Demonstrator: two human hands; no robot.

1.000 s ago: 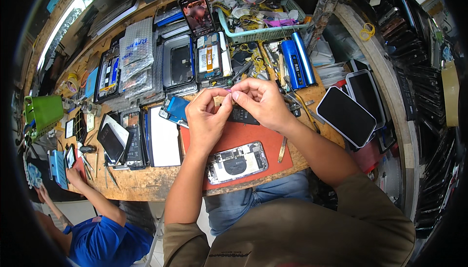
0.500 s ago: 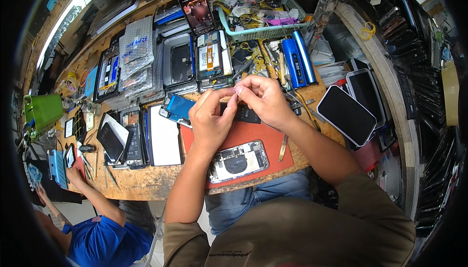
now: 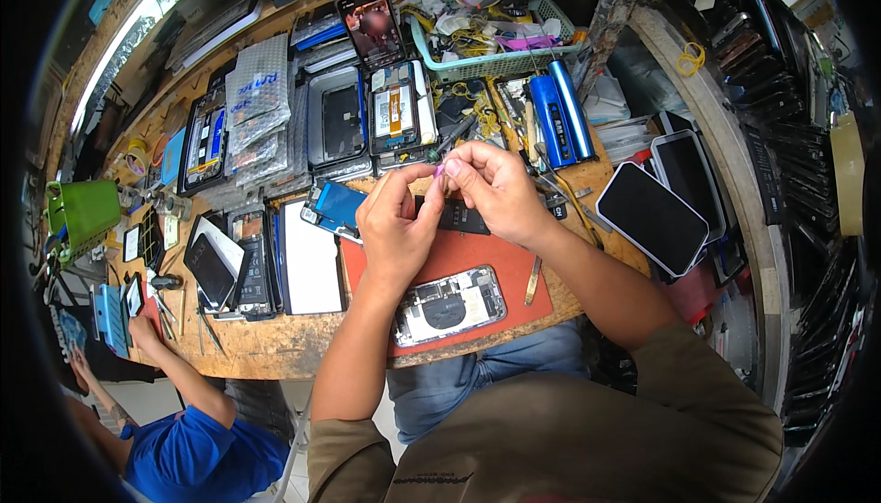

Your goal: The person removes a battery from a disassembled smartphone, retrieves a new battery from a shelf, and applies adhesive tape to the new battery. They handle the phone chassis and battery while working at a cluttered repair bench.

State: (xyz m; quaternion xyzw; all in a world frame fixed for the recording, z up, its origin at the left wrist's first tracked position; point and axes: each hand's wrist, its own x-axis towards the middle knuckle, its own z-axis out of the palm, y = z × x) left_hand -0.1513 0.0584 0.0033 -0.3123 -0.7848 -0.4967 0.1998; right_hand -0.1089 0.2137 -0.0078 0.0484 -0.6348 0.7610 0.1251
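Observation:
Both hands meet above the workbench, fingertips pinched together. Between them shows a small purple piece, too tiny to name. My left hand is closed, its thumb and forefinger at the piece's left side. From the right, my right hand pinches the same piece. Below them an opened phone, its inner parts exposed, lies on an orange mat. A black phone battery is partly hidden behind the hands. To the left of my left hand is a blue-faced phone part.
Metal tweezers lie on the mat's right side. A white-edged phone screen rests further right. Bubble-wrapped packs are stacked at the back left, near a green basket of scraps. A co-worker in a blue sleeve works at the lower left.
More of the purple piece shows between my fingertips now. My hands have barely shifted.

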